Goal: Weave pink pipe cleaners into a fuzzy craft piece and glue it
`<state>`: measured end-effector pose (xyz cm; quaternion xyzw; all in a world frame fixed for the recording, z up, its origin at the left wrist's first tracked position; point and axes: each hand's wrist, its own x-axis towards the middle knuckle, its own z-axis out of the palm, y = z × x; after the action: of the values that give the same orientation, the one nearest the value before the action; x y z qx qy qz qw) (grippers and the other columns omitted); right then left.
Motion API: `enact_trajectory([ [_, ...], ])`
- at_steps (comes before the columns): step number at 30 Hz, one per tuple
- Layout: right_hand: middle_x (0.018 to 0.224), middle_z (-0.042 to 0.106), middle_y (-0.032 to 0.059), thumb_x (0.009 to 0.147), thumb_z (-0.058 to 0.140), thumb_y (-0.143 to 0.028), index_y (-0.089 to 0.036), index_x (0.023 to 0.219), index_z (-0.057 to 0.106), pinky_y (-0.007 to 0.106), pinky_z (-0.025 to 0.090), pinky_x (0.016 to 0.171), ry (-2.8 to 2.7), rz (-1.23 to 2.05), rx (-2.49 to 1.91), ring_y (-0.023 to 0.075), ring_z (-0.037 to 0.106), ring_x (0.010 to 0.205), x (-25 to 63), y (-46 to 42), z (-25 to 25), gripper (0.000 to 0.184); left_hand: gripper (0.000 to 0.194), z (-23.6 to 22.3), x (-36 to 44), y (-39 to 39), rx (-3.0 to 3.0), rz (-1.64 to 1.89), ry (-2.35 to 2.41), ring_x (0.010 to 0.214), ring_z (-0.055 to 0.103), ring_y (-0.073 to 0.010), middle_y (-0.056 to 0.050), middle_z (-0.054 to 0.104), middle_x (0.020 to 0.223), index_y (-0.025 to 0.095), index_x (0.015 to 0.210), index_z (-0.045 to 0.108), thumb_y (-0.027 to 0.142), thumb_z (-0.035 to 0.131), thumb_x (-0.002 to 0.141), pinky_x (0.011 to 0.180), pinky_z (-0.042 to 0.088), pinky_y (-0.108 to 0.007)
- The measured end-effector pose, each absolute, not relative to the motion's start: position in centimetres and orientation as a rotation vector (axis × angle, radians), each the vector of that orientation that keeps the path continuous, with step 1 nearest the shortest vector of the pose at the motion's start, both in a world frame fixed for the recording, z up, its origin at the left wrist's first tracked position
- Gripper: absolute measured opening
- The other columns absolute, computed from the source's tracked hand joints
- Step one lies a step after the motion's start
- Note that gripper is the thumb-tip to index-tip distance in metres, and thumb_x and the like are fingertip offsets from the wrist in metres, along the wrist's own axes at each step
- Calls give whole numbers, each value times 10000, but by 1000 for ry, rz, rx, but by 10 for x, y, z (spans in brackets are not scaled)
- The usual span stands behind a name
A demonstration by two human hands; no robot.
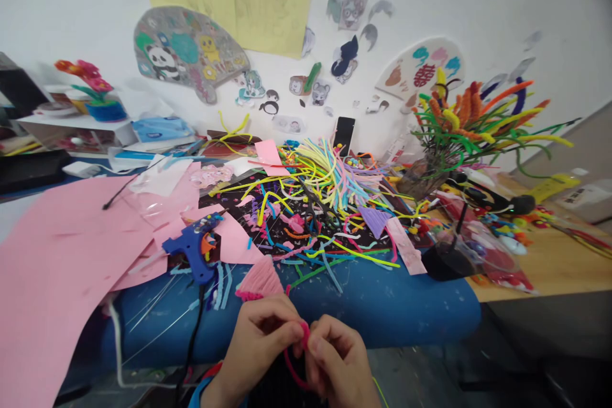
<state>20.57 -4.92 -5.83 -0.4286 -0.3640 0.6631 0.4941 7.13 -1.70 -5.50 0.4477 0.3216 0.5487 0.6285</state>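
Close to my body, just off the table's front edge, my left hand (265,341) and my right hand (337,357) meet. Both pinch a hot-pink pipe cleaner (305,331) between thumb and fingers. One length of it loops down below the hands. Right behind my left hand lies a pink triangular piece wrapped in ribbed strands (261,277), with a brighter pink edge. A blue hot glue gun (194,245) rests to the left, its black cord running down over the table edge.
Loose pipe cleaners (335,172) and cut scraps cover the table's middle, with scissors (312,210) among them. Pink sheets (71,248) spread over the left side. A vase of pipe-cleaner stems (425,172) and a black pot (447,261) stand right. A phone (344,134) leans on the wall.
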Motion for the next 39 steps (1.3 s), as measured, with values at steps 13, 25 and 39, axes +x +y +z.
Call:
enact_trajectory([
  [13,394,457,-98,697,773,-598,-179,595,490,115,223,315,-772,1788,-918,-9,290,287,198,-50,-55,516,378,-74,70,-14,890,1102,409,348,399,2,46,503,609,135,654,626,468,773,757,345,257,-118],
  [25,408,452,-97,751,746,-563,-181,592,476,111,268,304,-729,1739,-874,-7,277,285,198,-47,-62,493,269,-72,76,-16,822,1160,554,375,422,-14,48,552,556,157,723,685,401,792,759,388,279,-122],
  [39,588,663,-1,811,719,-357,-179,743,708,176,444,430,-1092,1013,-1188,92,547,447,196,-51,-73,190,201,-64,75,-23,1195,1415,967,611,581,-119,0,618,653,185,644,710,255,697,832,587,474,-198],
])
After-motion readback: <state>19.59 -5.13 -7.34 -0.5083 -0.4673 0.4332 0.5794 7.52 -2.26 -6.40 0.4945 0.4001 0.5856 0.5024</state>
